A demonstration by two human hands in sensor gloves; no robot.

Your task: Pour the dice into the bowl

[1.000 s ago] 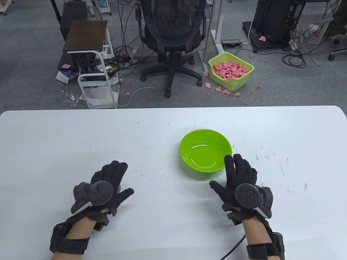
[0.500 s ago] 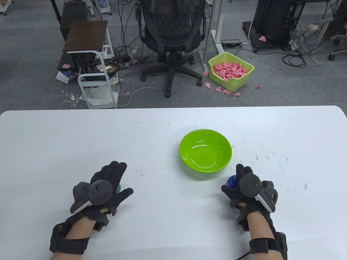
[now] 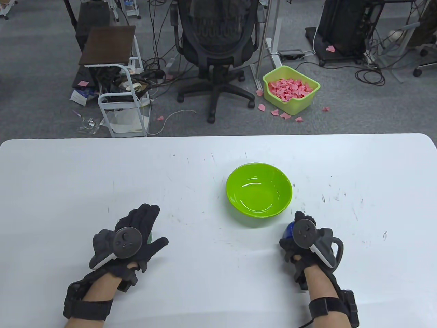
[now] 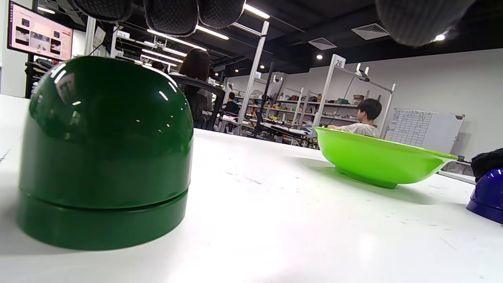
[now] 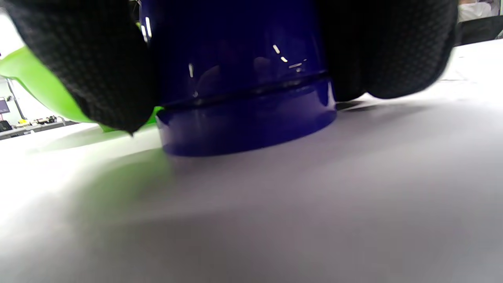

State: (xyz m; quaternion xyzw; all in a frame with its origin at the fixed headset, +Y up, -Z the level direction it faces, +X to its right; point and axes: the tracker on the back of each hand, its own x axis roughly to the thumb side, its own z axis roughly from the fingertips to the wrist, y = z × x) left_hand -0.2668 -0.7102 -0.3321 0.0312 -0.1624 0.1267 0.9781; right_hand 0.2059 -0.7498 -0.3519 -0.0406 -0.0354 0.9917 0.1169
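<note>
A bright green bowl (image 3: 258, 191) stands empty at mid-table; it also shows in the left wrist view (image 4: 377, 161) and the right wrist view (image 5: 39, 82). A dark blue domed dice cup (image 3: 289, 229) stands mouth down on the table just right of the bowl. My right hand (image 3: 293, 235) grips it, with fingers (image 5: 86, 59) wrapped on both sides of the cup (image 5: 243, 78). My left hand (image 3: 155, 225) is spread flat over a dark green domed dice cup (image 3: 149, 237). In the left wrist view its fingers (image 4: 173, 15) hang above that cup (image 4: 106, 157). No dice are visible.
The white table (image 3: 218, 153) is scuffed. Its far edge runs across the middle of the table view. Beyond it on the floor are an office chair (image 3: 215, 51), a small cart (image 3: 119, 102) and a green bin of pink pieces (image 3: 291, 89).
My right hand has drawn back from the bowl's near right side and curled around the blue dice cup, which now shows. My left hand has stayed put.
</note>
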